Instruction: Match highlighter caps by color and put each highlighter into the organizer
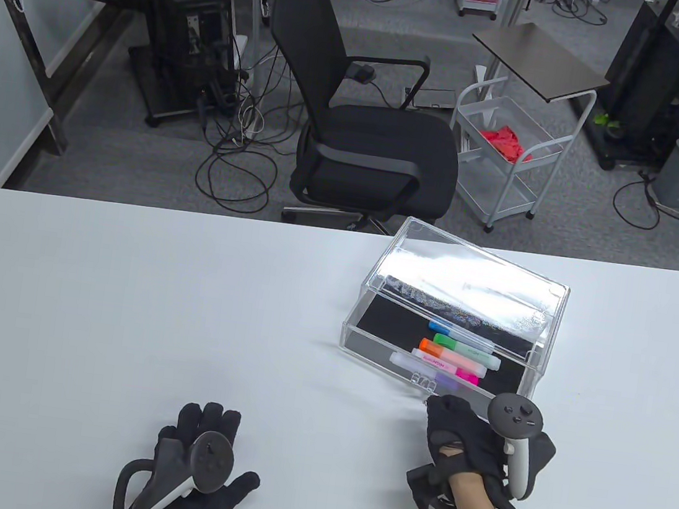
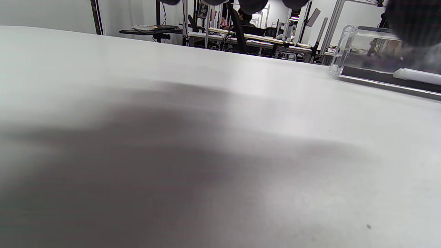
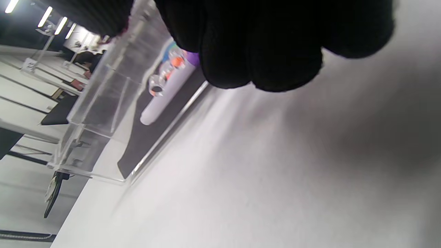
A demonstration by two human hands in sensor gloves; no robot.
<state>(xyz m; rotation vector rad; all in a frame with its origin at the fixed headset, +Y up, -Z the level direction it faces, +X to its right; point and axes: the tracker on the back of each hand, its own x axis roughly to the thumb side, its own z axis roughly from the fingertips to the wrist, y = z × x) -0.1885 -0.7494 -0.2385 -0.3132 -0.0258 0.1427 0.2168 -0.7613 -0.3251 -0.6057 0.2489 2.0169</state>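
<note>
A clear acrylic organizer [image 1: 468, 271] stands right of centre, its drawer [image 1: 360, 332] pulled out toward me. Several capped highlighters lie in it side by side: blue [image 1: 441, 326], green [image 1: 465, 345], orange [image 1: 448, 355], pink [image 1: 455, 373] and purple [image 1: 418, 365]. My right hand [image 1: 449, 419] sits on the table just in front of the drawer, fingers [image 3: 258, 44] curled together with nothing visible in them, apart from the clear drawer handle [image 3: 156, 86]. My left hand [image 1: 206, 437] lies flat on the table at bottom left, fingers straight, holding nothing.
The organizer's corner [image 2: 344, 44] shows at the far right of the left wrist view. Beyond the table's far edge stand a black office chair [image 1: 363, 120] and a white trolley [image 1: 508, 158].
</note>
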